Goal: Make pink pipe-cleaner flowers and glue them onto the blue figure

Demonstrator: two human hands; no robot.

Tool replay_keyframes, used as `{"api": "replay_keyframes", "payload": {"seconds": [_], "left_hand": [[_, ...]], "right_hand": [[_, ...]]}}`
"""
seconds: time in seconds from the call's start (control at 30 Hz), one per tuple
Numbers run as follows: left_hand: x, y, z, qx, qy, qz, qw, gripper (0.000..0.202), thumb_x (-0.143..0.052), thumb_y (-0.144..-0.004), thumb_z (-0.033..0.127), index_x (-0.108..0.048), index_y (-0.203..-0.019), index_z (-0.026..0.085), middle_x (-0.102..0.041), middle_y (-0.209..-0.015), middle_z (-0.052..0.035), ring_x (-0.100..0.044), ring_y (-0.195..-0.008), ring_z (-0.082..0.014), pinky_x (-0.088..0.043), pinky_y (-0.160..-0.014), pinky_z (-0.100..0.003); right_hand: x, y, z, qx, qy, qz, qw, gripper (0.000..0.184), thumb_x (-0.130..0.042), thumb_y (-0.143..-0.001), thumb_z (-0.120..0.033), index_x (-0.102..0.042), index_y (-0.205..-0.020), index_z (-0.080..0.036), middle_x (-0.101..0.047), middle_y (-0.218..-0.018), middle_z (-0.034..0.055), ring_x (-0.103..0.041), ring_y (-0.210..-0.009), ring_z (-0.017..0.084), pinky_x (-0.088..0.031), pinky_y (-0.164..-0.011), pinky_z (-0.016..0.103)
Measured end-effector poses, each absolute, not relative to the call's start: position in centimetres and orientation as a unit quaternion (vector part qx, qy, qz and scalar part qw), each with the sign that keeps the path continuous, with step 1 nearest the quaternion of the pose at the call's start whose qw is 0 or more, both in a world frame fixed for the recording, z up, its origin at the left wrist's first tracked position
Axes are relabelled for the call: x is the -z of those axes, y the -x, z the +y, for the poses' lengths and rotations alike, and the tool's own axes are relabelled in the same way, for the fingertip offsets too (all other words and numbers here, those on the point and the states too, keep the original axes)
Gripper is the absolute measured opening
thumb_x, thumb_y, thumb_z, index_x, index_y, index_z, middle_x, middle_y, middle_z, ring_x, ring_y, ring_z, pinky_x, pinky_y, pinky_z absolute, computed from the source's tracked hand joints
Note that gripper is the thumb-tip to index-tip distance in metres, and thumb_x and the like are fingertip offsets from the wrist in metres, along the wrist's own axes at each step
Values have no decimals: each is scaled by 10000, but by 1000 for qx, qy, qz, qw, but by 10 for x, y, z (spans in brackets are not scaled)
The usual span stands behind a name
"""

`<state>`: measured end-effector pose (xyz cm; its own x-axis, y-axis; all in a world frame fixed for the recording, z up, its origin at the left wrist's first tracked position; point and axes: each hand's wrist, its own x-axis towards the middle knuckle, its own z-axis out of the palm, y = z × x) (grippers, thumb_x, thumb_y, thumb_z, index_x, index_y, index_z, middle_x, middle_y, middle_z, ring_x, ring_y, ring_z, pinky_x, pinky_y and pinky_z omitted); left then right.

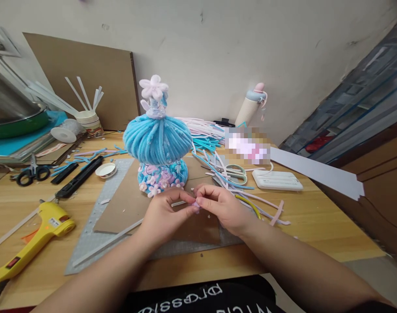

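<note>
Between my fingertips is a small pale purple fuzzy piece, mostly hidden; its exact shape cannot be made out. My left hand pinches it from the left, thumb and forefinger together. From the right, my right hand pinches it too. Just behind them stands a blue fuzzy craft piece made of pipe cleaners, with a domed top. A pale pink flower crowns it, and small pink and blue flowers cover its base. Brown cardboard lies beneath, on a grey cutting mat.
A yellow hot glue gun lies at left, near a black utility knife and black scissors. Green-handled scissors, loose pipe cleaners and a white power bank lie at right. A bottle stands by the wall.
</note>
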<state>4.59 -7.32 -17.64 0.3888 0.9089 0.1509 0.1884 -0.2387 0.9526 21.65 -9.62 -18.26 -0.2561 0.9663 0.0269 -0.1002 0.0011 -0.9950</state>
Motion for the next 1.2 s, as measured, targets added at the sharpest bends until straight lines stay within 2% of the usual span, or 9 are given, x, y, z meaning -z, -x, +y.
{"api": "replay_keyframes", "payload": {"seconds": [0.1, 0.17, 0.3, 0.4, 0.5, 0.6, 0.77, 0.9, 1.2], "left_hand": [[177, -47, -72, -369, -653, 392, 533, 178, -712, -717, 259, -711, -886, 202, -730, -865, -38, -656, -817, -184, -498, -775, -312], [179, -47, -70, -382, -589, 378, 603, 212, -715, -719, 269, -708, -918, 194, -735, -903, -49, -656, -847, -187, -492, -800, -315], [182, -46, -66, -429, -450, 330, 711, 141, -758, -677, 248, -698, -792, 193, -722, -816, -19, -637, -775, -150, -484, -761, -272], [182, -46, -66, -425, -408, 308, 747, 112, -747, -692, 257, -680, -761, 199, -688, -781, -10, -606, -713, -143, -479, -681, -267], [181, -47, -66, -439, -381, 308, 753, 133, -767, -667, 250, -657, -716, 193, -650, -752, 3, -580, -681, -130, -469, -674, -267], [181, -49, -66, -448, -377, 325, 742, 176, -791, -634, 223, -644, -724, 184, -630, -741, 13, -575, -702, -116, -456, -689, -247], [184, -51, -67, -381, -479, 357, 706, 209, -771, -657, 270, -664, -785, 144, -603, -708, 8, -517, -647, -92, -410, -581, -202], [189, -50, -65, -339, -518, 370, 693, 229, -743, -680, 328, -620, -671, 135, -547, -620, 31, -463, -571, -78, -385, -534, -202], [188, -49, -66, -364, -530, 379, 665, 207, -722, -703, 302, -598, -653, 143, -595, -582, 27, -505, -548, -76, -389, -557, -206]], "right_hand": [[184, -217, -95, -574, 413, -503, 496, 224, -582, -831, -399, -566, -778, -182, -540, -780, -1, -489, -742, 129, -387, -685, 257], [186, -218, -94, -569, 434, -463, 523, 216, -529, -860, -401, -572, -829, -191, -561, -802, 0, -506, -736, 125, -396, -678, 257], [185, -213, -97, -606, 439, -500, 437, 149, -629, -769, -315, -595, -806, -175, -586, -749, 2, -531, -678, 124, -389, -602, 246], [183, -208, -102, -648, 405, -505, 401, 236, -589, -799, -396, -592, -801, -160, -602, -723, 13, -536, -581, 103, -332, -501, 223], [183, -206, -104, -674, 398, -458, 422, 349, -486, -847, -486, -582, -808, -153, -615, -720, 30, -521, -506, 86, -258, -428, 201], [183, -208, -103, -656, 414, -454, 437, 307, -497, -847, -453, -559, -783, -160, -594, -694, 11, -511, -503, 79, -269, -428, 189], [180, -213, -100, -482, 474, -590, 442, 258, -514, -844, -300, -542, -630, -160, -514, -600, -19, -472, -549, 88, -363, -515, 209], [181, -215, -99, -388, 502, -628, 450, 178, -547, -836, -271, -593, -702, -164, -516, -622, -20, -451, -559, 92, -351, -514, 213], [189, -214, -91, -600, 388, -390, 580, 202, -677, -768, -368, -608, -739, -180, -540, -586, -29, -474, -509, 79, -342, -414, 167]]}}
